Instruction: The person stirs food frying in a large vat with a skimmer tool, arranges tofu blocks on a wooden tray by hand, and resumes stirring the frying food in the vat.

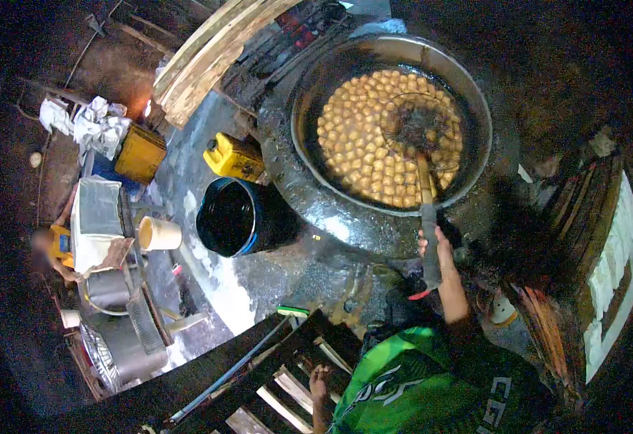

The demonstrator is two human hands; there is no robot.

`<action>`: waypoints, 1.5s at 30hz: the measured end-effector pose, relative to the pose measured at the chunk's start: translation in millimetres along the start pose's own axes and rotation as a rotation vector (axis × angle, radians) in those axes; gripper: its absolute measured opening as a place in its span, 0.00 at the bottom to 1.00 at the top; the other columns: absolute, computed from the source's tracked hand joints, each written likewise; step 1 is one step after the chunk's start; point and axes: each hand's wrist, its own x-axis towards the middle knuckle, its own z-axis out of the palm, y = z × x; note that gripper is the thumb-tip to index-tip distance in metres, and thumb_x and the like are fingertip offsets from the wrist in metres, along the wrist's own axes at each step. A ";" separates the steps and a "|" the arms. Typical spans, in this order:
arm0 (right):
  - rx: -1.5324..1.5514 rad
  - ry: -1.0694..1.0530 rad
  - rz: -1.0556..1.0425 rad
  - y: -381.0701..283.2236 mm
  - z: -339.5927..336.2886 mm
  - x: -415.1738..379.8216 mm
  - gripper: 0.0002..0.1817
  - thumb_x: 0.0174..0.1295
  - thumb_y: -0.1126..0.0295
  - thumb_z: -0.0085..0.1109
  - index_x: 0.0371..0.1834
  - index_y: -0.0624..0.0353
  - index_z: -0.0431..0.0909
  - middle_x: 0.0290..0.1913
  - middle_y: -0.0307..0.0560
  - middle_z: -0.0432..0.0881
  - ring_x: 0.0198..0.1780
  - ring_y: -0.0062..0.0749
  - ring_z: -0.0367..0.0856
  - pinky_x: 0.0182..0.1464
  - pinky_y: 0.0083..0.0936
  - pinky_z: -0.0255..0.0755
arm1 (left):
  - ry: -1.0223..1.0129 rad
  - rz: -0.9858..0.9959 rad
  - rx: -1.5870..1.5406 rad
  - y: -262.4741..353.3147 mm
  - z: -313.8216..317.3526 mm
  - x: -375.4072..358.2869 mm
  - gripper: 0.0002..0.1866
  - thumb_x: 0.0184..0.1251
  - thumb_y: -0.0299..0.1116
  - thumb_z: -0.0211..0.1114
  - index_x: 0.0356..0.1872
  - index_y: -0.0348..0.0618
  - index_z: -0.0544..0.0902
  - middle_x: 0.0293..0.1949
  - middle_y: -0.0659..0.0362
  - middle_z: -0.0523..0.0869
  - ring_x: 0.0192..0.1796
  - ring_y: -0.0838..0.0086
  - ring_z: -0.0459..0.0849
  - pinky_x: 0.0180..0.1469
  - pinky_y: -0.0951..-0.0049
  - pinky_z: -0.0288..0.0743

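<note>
My right hand [438,249] is wrapped around the long handle [429,231] of a wire skimmer. The skimmer's round mesh head [416,124] rests over the right side of a large round pan [303,148], among many golden-brown balls [363,141] floating in dark oil. The handle has a grey-wrapped grip with a red end and slants down toward me. My left hand [320,380] hangs low beside my green shirt, fingers curled in, with nothing visible in it. Wooden slats lie beneath it.
Left of the pan stand a dark-filled blue drum [227,217] and a yellow jerrycan [234,156]. Long planks [215,54] lie at the top. A squeegee-like pole [237,365] leans lower left. Firewood [537,325] is stacked at right. Another person [60,253] is at far left, near a cream bucket [160,233].
</note>
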 end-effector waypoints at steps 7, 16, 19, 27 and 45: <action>-0.017 -0.098 -0.048 17.9 -4.5 66.9 0.23 0.65 0.52 0.46 0.42 0.66 0.70 0.23 0.43 0.71 0.24 0.29 0.72 0.27 0.25 0.71 | -0.044 0.195 0.167 24.3 21.8 -16.1 0.11 0.65 0.28 0.57 0.47 0.37 0.74 0.41 0.56 0.80 0.44 0.72 0.79 0.51 0.70 0.74; -0.212 -0.055 0.183 13.2 7.3 8.7 0.21 0.60 0.51 0.53 0.40 0.60 0.72 0.25 0.43 0.76 0.19 0.28 0.72 0.21 0.24 0.69 | -0.181 0.032 -0.310 -50.1 -6.2 -20.1 0.08 0.64 0.29 0.58 0.43 0.40 0.77 0.43 0.57 0.80 0.44 0.68 0.79 0.51 0.66 0.73; -0.408 0.138 0.103 44.8 5.1 -2.3 0.15 0.64 0.56 0.50 0.42 0.55 0.71 0.27 0.42 0.77 0.19 0.29 0.72 0.19 0.27 0.69 | -0.111 -0.027 -0.229 -23.6 13.1 -26.4 0.09 0.64 0.29 0.58 0.44 0.40 0.77 0.41 0.57 0.80 0.43 0.68 0.79 0.49 0.67 0.73; -0.648 -0.087 0.021 0.8 21.5 80.4 0.11 0.63 0.63 0.52 0.40 0.60 0.72 0.27 0.45 0.77 0.19 0.30 0.75 0.19 0.31 0.72 | -0.141 0.286 0.166 16.8 40.7 -0.3 0.10 0.67 0.28 0.56 0.46 0.36 0.76 0.37 0.59 0.80 0.41 0.72 0.77 0.49 0.71 0.72; -1.132 0.096 -0.178 -0.3 90.0 235.1 0.18 0.61 0.58 0.49 0.42 0.62 0.76 0.36 0.52 0.81 0.32 0.41 0.80 0.34 0.36 0.73 | -0.085 -0.123 -0.293 -43.9 18.4 -39.4 0.08 0.66 0.28 0.56 0.43 0.36 0.75 0.37 0.57 0.79 0.40 0.70 0.78 0.45 0.70 0.73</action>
